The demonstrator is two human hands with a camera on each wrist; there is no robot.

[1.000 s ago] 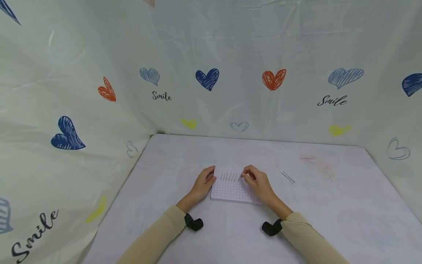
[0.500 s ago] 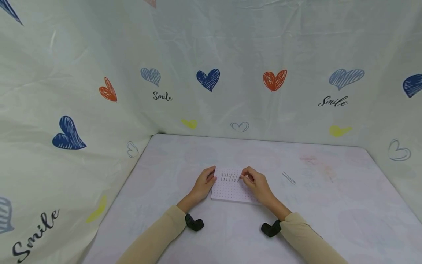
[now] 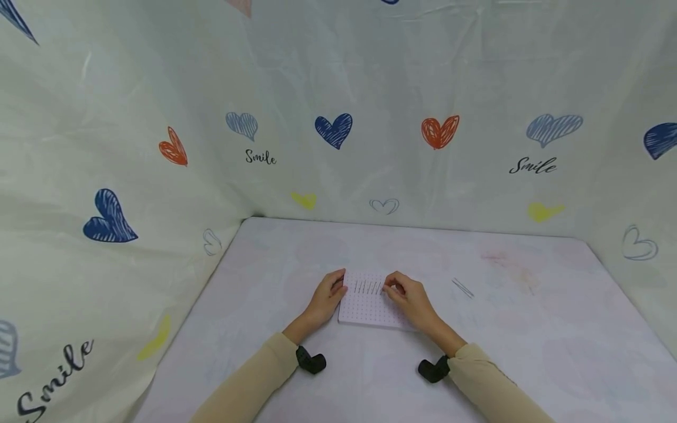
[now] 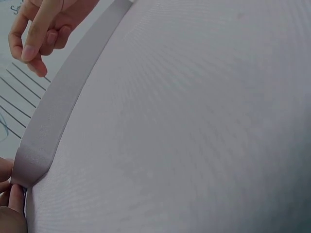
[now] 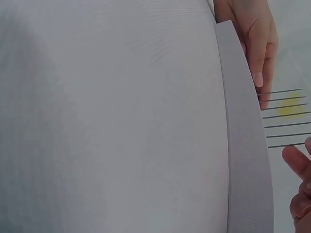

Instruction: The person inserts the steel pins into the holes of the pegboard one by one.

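A white board with a grid of small holes (image 3: 370, 311) lies on the table; its edge (image 5: 248, 145) shows in the right wrist view. Several thin metal pins (image 3: 368, 287) stand in a row near its far side. My left hand (image 3: 322, 299) grips the board's left edge between thumb and fingers. Over the right end of the row, my right hand (image 3: 412, 299) has thumb and forefinger brought together at the last pin (image 5: 282, 145), pinching its upper end. The left wrist view shows this right hand (image 4: 43, 34) above the board's edge, partly hiding that pin.
Two or so loose thin pins (image 3: 462, 288) lie on the white table (image 3: 529, 352), right of the board. A white curtain printed with hearts (image 3: 386, 76) hangs behind and at both sides. Reddish smudges (image 3: 508, 264) mark the tabletop at the back right.
My right hand has shifted slightly left and lower, bringing its pin from a slant beside the row to the row's right end. My left hand stays on the board; the loose pins lie still.
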